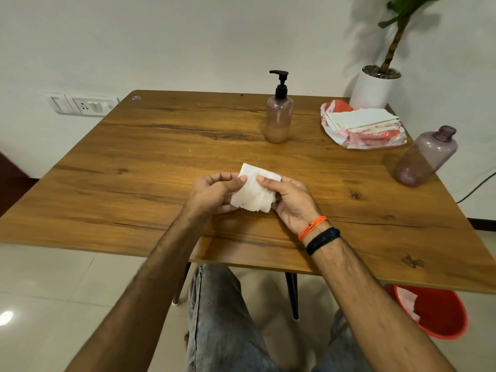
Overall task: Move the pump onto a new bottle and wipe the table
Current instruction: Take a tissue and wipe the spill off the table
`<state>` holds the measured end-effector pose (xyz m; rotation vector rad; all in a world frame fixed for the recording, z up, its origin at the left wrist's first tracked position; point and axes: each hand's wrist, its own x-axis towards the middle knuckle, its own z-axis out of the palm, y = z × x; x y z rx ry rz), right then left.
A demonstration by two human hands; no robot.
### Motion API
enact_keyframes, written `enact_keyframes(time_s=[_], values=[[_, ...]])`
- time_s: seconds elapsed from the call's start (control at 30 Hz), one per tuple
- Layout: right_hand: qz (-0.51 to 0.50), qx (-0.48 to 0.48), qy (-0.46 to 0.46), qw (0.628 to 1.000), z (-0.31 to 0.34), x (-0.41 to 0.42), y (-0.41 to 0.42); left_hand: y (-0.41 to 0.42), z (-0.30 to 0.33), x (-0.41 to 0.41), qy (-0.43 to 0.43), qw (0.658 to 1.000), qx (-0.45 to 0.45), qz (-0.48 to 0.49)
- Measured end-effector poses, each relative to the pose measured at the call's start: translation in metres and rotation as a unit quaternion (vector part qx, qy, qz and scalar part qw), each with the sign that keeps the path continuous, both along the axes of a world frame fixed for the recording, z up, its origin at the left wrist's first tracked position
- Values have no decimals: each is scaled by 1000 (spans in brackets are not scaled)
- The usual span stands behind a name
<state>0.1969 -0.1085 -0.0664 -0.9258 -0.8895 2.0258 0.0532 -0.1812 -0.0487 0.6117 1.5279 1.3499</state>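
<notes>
A folded white paper napkin (253, 193) is held over the middle of the wooden table (134, 162) by both hands. My left hand (212, 193) pinches its left edge and my right hand (291, 198) pinches its right edge. A translucent bottle (279, 116) with a black pump (280, 80) on top stands upright at the back centre, part full of peach liquid. A second purple-tinted bottle (425, 157), empty and with no cap, stands at the right edge.
A plastic bag with a stack of white napkins (362, 124) lies at the back right. A white plant pot (375, 87) stands behind it. A red bin (434, 310) sits on the floor under the table's right side. My knees are below the front edge.
</notes>
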Motion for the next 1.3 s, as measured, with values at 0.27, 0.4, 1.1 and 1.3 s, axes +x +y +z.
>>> enact_keyframes(time_s=[0.27, 0.4, 1.1, 1.3], values=[[9, 22, -20, 1000, 5, -9, 4, 3, -8, 1, -18, 1000, 13, 11], [-120, 219, -271, 930, 13, -4, 27, -9, -16, -25, 236, 971, 32, 21], [212, 581, -540, 571, -8, -47, 32, -21, -54, -65, 609, 788, -9, -86], [271, 615, -432, 602, -14, -30, -20, -20, -54, -66, 607, 791, -5, -75]])
